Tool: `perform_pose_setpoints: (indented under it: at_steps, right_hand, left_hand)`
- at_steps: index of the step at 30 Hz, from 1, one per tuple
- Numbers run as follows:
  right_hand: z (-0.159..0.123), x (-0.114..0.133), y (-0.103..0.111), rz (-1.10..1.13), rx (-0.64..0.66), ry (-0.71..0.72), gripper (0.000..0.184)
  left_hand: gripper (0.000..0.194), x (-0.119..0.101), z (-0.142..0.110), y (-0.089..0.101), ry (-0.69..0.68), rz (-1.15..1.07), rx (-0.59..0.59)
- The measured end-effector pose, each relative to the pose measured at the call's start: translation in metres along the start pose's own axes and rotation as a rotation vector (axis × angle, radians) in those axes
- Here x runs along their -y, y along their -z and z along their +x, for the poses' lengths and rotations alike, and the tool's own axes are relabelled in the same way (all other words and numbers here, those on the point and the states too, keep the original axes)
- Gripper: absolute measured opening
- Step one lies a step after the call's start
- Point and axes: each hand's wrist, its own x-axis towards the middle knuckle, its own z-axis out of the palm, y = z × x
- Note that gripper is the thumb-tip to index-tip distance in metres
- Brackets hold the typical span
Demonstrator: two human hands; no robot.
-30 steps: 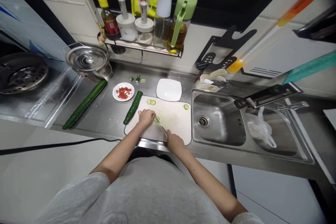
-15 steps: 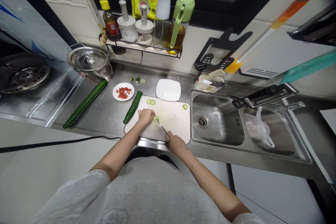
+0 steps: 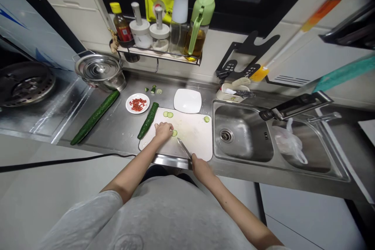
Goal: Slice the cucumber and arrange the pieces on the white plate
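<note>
My right hand point(image 3: 202, 169) is wrapped around the handle of a knife point(image 3: 184, 148), whose blade slants up and left over the white cutting board point(image 3: 190, 148). The knife tip is a short way from a round cucumber slice point(image 3: 174, 133). My left hand point(image 3: 163, 131) is closed, with its fingertips at that slice's left edge. Behind the left hand lie two cucumber slices point(image 3: 168, 114), and more slices point(image 3: 206, 119) rest at the board's right corner. A cut length of cucumber point(image 3: 148, 120) leans along the board's left edge.
A whole cucumber point(image 3: 95, 117) lies farther left. A plate of chopped red pieces point(image 3: 138, 103), cucumber ends point(image 3: 153, 89) and a white square plate point(image 3: 188, 100) stand behind the board. To the right is the double sink point(image 3: 243, 134). A steel pot point(image 3: 101, 69) sits back left.
The knife has drawn back from the slice, toward the right and toward me, with my right hand. My left hand has stayed almost in place by the slice.
</note>
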Motion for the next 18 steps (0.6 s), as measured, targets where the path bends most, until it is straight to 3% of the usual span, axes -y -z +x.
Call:
perform_pose_setpoints:
  at_steps: [10,18]
  right_hand:
    - [0.0,-0.016,-0.01,0.084,-0.141,0.002,0.023]
    - [0.012,-0.023,0.006,0.083,-0.224,-0.123,0.027]
  left_hand:
    - [0.02,-0.009,-0.01,-0.004,-0.007,-0.012,-0.039]
    - [0.023,-0.01,-0.02,-0.009,-0.003,0.027,-0.129]
